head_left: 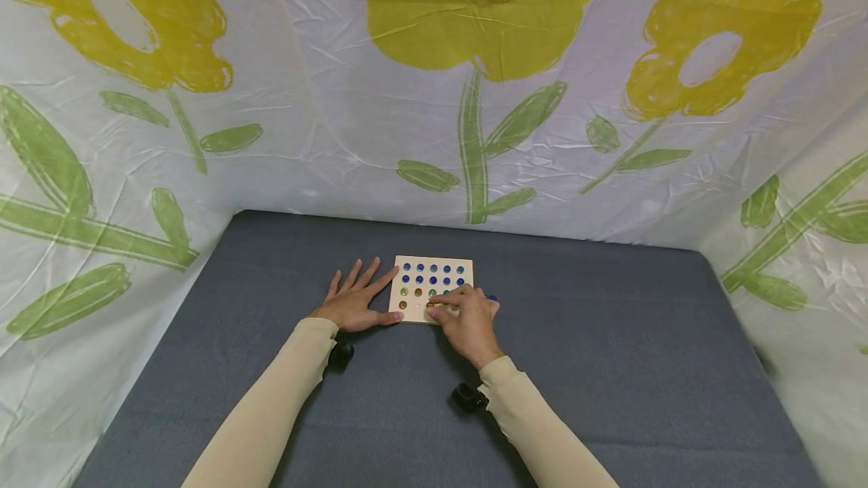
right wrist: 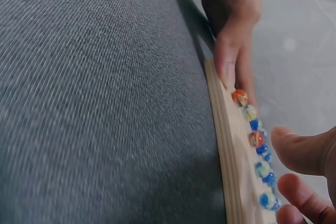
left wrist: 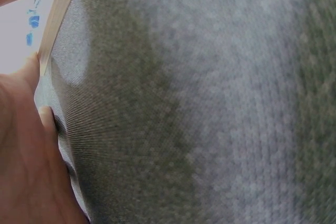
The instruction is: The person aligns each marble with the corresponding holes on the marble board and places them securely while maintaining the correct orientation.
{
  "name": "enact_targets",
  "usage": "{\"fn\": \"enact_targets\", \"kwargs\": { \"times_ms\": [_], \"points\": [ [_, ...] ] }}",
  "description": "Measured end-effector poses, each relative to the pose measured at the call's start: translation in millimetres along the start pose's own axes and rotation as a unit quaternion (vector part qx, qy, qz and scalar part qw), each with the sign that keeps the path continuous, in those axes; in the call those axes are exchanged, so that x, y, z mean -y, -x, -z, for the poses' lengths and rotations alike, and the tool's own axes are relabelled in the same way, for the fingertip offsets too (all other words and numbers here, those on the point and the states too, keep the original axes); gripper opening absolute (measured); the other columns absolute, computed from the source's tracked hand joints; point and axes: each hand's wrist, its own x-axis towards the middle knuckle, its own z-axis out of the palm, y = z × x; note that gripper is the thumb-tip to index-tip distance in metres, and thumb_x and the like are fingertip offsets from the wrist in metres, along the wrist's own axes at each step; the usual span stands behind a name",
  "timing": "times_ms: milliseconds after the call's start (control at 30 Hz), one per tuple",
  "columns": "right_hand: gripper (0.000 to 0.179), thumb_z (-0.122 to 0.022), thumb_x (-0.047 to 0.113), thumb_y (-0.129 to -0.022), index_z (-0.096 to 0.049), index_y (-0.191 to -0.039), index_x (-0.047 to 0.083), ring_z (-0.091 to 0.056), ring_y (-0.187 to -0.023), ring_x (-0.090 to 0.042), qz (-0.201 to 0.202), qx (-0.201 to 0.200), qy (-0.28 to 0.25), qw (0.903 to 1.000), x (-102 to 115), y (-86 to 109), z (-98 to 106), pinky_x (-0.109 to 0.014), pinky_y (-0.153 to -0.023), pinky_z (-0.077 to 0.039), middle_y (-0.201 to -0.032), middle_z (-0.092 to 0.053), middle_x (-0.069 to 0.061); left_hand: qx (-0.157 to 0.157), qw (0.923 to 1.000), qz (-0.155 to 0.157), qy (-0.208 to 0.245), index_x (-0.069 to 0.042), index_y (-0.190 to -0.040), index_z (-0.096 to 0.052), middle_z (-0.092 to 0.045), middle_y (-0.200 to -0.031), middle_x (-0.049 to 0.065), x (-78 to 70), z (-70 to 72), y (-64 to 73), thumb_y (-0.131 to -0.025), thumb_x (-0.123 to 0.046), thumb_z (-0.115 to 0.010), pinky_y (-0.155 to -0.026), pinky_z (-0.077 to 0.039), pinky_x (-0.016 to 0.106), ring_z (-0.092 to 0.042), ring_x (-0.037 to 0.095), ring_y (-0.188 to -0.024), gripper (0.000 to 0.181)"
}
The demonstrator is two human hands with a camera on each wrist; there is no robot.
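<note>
A pale wooden board (head_left: 427, 260) with rows of round hollows holds several glass marbles, blue ones (head_left: 433, 268) at the back, green and brown ones nearer the front. My left hand (head_left: 353, 307) lies with fingers spread at the board's left side; its thumb (left wrist: 32, 69) touches the edge. Over the board's front right part, my right hand (head_left: 469, 322) pinches a small orange-brown marble (head_left: 430, 305) between thumb and index finger. That marble is hidden in the right wrist view. A blue marble (head_left: 492, 297) shows beside the right hand; whether the hand holds it I cannot tell.
A dark grey cloth (head_left: 610, 337) covers the table around the board. Behind it and at both sides hangs a white sheet (head_left: 305, 134) with large yellow flowers. Black wrist cameras (head_left: 468, 398) sit under both forearms.
</note>
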Motion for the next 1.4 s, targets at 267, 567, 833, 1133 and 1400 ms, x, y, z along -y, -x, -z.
{"fn": "enact_targets", "kwargs": {
  "times_ms": [267,567,833,1133,1400],
  "points": [
    [0.012,-0.086,0.014,-0.082,-0.084,-0.094,0.012,-0.056,-0.089,-0.024,-0.001,0.007,0.02,0.9998,3.7,-2.7,-10.4,-0.055,-0.086,-0.026,-0.093,-0.069,-0.003,0.002,1.0,0.0,0.005,-0.035,-0.164,-0.012,0.005,-0.171,0.003,-3.4,2.2,2.6,-0.086,-0.08,-0.054,-0.118,0.015,0.06,0.016,0.031,-0.154,0.1],
    [0.013,-0.086,0.017,-0.082,-0.084,-0.095,0.013,-0.058,-0.089,-0.024,0.0,0.016,0.051,0.9986,6.5,-4.5,-19.8,-0.054,-0.085,-0.028,-0.092,-0.069,-0.002,0.006,0.9999,-0.001,0.008,-0.036,-0.164,-0.011,0.006,-0.17,0.002,-2.7,2.4,2.6,-0.086,-0.08,-0.054,-0.118,0.016,0.06,0.017,0.031,-0.154,0.099],
    [0.011,-0.087,0.018,-0.082,-0.084,-0.093,0.014,-0.058,-0.089,-0.025,0.01,0.01,0.084,0.9964,7.1,-5.4,-23.7,-0.055,-0.083,-0.03,-0.09,-0.068,-0.002,0.006,0.9999,-0.001,0.009,-0.036,-0.164,-0.012,0.006,-0.17,0.002,-1.9,2.0,3.2,-0.086,-0.08,-0.054,-0.118,0.016,0.06,0.016,0.031,-0.154,0.099],
    [0.012,-0.086,0.02,-0.084,-0.084,-0.095,0.016,-0.056,-0.088,-0.026,0.01,0.016,0.109,0.9938,6.2,-6.3,-25.6,-0.056,-0.083,-0.03,-0.09,-0.067,-0.002,0.008,0.9999,0.002,0.012,-0.036,-0.164,-0.012,0.006,-0.17,0.002,-2.9,2.6,3.2,-0.085,-0.081,-0.054,-0.118,0.016,0.059,0.016,0.031,-0.154,0.1],
    [0.014,-0.086,0.02,-0.084,-0.084,-0.097,0.015,-0.055,-0.086,-0.025,0.008,0.019,0.119,0.9927,6.9,-6.8,-25.1,-0.056,-0.083,-0.03,-0.089,-0.066,-0.003,0.015,0.9998,0.005,0.009,-0.035,-0.165,-0.011,0.007,-0.17,0.003,-7.1,7.3,6.7,-0.087,-0.079,-0.054,-0.118,0.016,0.059,0.017,0.032,-0.154,0.099]
  ]
}}
